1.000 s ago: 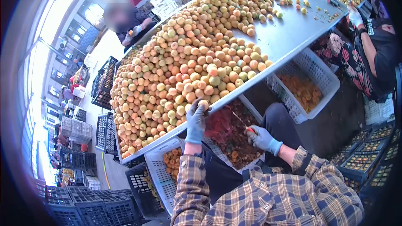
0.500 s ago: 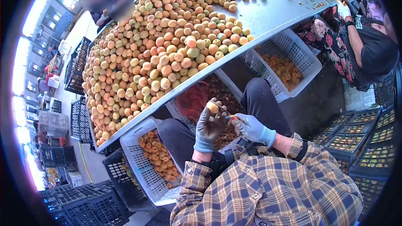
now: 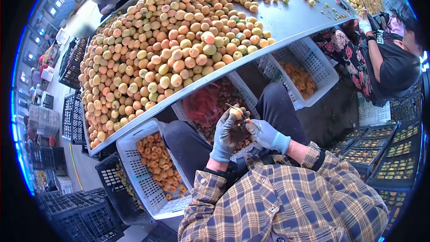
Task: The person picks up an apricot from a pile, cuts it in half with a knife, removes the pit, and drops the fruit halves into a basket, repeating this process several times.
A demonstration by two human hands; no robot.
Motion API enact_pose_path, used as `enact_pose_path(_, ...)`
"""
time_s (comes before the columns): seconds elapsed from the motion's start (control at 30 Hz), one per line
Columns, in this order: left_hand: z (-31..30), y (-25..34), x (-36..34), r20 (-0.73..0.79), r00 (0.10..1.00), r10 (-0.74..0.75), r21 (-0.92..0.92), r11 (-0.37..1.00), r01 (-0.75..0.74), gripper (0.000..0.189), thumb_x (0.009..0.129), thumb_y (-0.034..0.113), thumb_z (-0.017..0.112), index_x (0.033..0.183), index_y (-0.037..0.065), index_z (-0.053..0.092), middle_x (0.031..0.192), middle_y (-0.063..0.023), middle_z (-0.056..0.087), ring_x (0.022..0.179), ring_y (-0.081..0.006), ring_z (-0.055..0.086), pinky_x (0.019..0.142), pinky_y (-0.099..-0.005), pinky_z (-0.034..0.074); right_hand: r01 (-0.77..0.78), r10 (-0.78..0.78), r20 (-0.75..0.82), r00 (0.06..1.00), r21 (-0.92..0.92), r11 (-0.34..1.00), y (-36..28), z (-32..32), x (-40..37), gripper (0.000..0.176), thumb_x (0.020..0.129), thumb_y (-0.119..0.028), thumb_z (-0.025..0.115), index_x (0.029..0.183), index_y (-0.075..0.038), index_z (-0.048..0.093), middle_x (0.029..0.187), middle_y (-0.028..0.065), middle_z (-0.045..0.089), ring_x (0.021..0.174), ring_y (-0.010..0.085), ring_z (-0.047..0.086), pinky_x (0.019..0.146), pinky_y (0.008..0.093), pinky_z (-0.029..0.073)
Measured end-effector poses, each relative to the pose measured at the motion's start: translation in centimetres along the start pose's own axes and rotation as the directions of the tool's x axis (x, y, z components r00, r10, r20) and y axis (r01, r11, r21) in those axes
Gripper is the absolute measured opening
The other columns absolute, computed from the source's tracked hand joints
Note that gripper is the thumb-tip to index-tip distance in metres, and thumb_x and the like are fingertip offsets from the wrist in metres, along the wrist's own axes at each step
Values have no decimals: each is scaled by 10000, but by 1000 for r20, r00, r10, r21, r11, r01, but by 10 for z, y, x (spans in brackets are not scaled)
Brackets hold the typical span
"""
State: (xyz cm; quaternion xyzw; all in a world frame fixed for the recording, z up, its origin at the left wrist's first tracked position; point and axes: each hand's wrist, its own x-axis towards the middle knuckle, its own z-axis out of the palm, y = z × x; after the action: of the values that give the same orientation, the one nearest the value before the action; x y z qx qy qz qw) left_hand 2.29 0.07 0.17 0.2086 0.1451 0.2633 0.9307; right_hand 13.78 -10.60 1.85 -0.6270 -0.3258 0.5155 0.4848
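Note:
In the head view, my left hand (image 3: 226, 133), in a dirty grey glove, is closed around a pale orange apricot (image 3: 236, 113) above my lap. My right hand (image 3: 268, 134), in a light blue-grey glove, grips a small knife (image 3: 248, 121) by its red and yellow handle. The knife lies against the apricot, and a thin dark tip shows past the fruit's upper left side. Most of the blade is hidden by fruit and fingers. Below the hands, a crate (image 3: 242, 82) between my knees holds brown scraps and red netting (image 3: 201, 105).
A metal table (image 3: 295, 20) carries a large heap of apricots (image 3: 148, 58). At my left stands a white crate (image 3: 130, 145) of halved apricots (image 3: 161, 166); another white crate (image 3: 329, 74) is at the right. A co-worker (image 3: 385, 58) sits to the right, near stacked trays (image 3: 396, 166).
My right hand has brought the knife closer in, and the two hands are nearer each other. The apricot has moved slightly right. The whole view has shifted a little.

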Motion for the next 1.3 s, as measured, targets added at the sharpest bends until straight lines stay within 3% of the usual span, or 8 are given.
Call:
enact_pose_path(0.17,-12,2,8,53,994,-98,138,986,90,415,912,208,586,1269,27,476,1153,-124,597,1085,-263,573,947,-386,452,-24,59,119,991,-275,961,-13,-24,5,415,982,-391,425,821,-23,529,596,58,486,555,151,452,545,332,393)
enact_pose_path(0.37,-9,-19,13,-7,994,-105,-331,939,97,394,928,306,553,1243,73,509,1161,-89,605,1115,-270,541,1015,-458,377,42,-57,-67,996,-216,976,8,4,-6,387,968,-362,447,889,-4,571,799,201,615,767,352,602,692,397,452)
enact_pose_path(0.53,-3,-5,10,-93,994,-57,206,976,75,325,917,215,591,1188,42,545,982,-48,628,902,-130,591,810,-250,479,-51,46,-22,999,-310,949,-7,-14,10,400,964,-366,437,916,13,556,826,227,615,812,396,594,689,417,440)
enact_pose_path(0.67,-6,-10,16,-89,995,38,128,991,-27,310,914,229,590,1162,46,551,971,-57,620,915,-151,583,800,-259,472,13,-26,-40,999,-300,954,-5,-7,6,403,963,-373,431,896,8,541,831,244,604,826,425,580,686,433,430)
enact_pose_path(0.73,-27,-14,21,-76,995,-63,-287,957,39,332,908,229,595,1171,33,544,1038,-70,597,1002,-224,566,924,-355,445,29,-66,-97,993,-338,941,9,5,2,386,961,-362,440,903,5,545,846,249,606,848,428,582,696,436,436)
enact_pose_path(0.83,-18,-17,12,-117,980,-159,-302,946,118,290,907,232,598,1121,40,559,1043,-94,610,1029,-242,561,953,-375,424,35,-92,-161,983,-328,944,16,12,4,374,961,-355,445,944,0,561,863,240,618,860,420,589,711,430,445)
enact_pose_path(1.03,-24,-6,17,-130,990,-47,340,936,89,237,928,230,567,1079,47,579,1047,-112,631,948,-205,606,835,-333,503,-39,18,-79,997,-275,961,2,-5,12,386,963,-361,446,961,1,580,861,231,627,865,408,594,736,412,450)
enact_pose_path(1.3,-26,-21,13,-56,972,-230,-172,961,218,309,951,266,519,1180,61,559,1099,-129,621,1079,-267,554,976,-396,415,-23,-64,-197,978,-411,911,27,4,6,357,953,-348,456,950,-7,562,909,265,620,903,446,575,707,468,447)
